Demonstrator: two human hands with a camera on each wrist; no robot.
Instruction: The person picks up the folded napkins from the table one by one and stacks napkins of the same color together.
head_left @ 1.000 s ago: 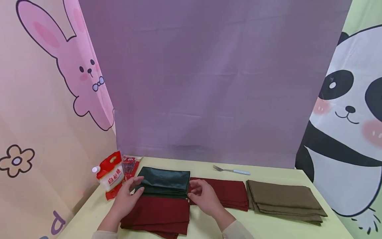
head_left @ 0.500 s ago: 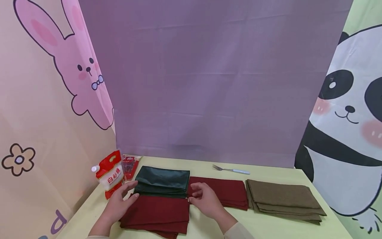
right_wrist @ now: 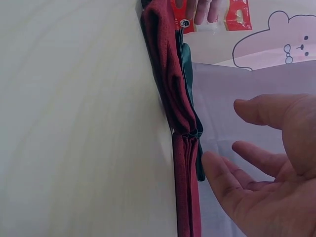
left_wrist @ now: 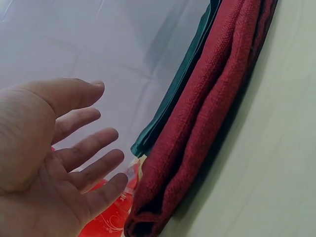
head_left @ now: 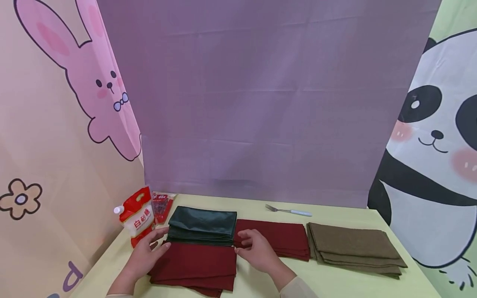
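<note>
A dark green folded cloth point(head_left: 203, 223) lies behind a folded red cloth point(head_left: 197, 263), and a second red folded cloth point(head_left: 283, 236) lies to its right. At the left side of this group is my left hand point(head_left: 145, 254), its fingers spread and holding nothing; the left wrist view shows a gap between the hand point(left_wrist: 59, 163) and the cloths. My right hand point(head_left: 257, 250) hovers by the corner where the green and red cloths meet. Its fingers are loosely bent with nothing between them, one fingertip close to the cloth edges in the right wrist view.
A brown folded cloth stack point(head_left: 354, 244) lies at the right of the pale table point(head_left: 328, 213). Behind the cloths is a fork point(head_left: 288, 210) with a light handle. A red-and-white spouted pouch point(head_left: 139, 217) and a red packet point(head_left: 162, 207) stand at the left.
My left hand has moved left and a little toward me, away from the green cloth. The right hand has barely shifted. The cloths lie as before.
</note>
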